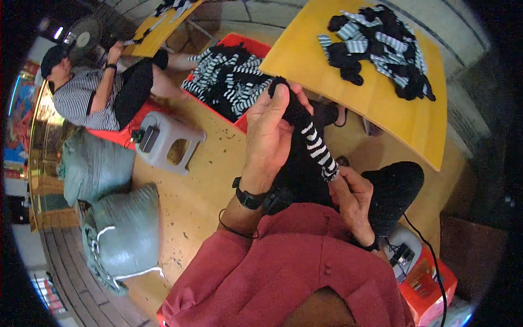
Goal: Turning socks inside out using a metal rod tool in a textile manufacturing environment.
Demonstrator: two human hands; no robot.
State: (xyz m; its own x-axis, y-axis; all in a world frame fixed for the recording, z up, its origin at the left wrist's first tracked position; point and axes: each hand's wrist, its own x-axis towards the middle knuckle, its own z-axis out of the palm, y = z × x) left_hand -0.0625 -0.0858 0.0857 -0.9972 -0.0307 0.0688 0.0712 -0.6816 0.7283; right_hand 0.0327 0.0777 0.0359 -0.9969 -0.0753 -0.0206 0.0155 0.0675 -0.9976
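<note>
A black-and-white striped knitted sock (318, 146) is stretched at a slant between my hands, above my lap. My left hand (269, 131) grips its plain black end, with the thumb upright against the fabric. At the striped end, my right hand (353, 199) pinches the edge between thumb and fingers. Just beyond my left hand, a red crate (239, 124) is heaped with striped socks (223, 76). More black and striped socks (376, 46) lie in a loose pile on the yellow table (305, 49) ahead.
A co-worker (90, 90) sits at the far left by another yellow table (144, 46). A grey plastic stool (169, 141) stands on the floor. Stuffed green sacks (128, 229) are at left. A black cable (436, 256) hangs near a red box (436, 283) at lower right.
</note>
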